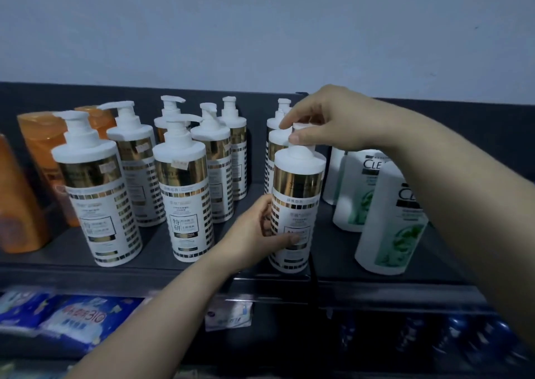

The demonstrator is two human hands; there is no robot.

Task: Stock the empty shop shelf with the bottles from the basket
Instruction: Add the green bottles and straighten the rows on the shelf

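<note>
Both hands grip the white gold-banded plastic pump bottle (pixel 298 193) at the front edge of the dark metal shelf (pixel 115 271). Your left hand (pixel 260 229) wraps its body, and your right hand (pixel 333 121) pinches the pump. A careless twist could tip it off.

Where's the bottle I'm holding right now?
Head view, right of centre: the bottle stands at the front edge of the shelf, with another pump bottle to its left and a green-labelled bottle to its right.
</note>
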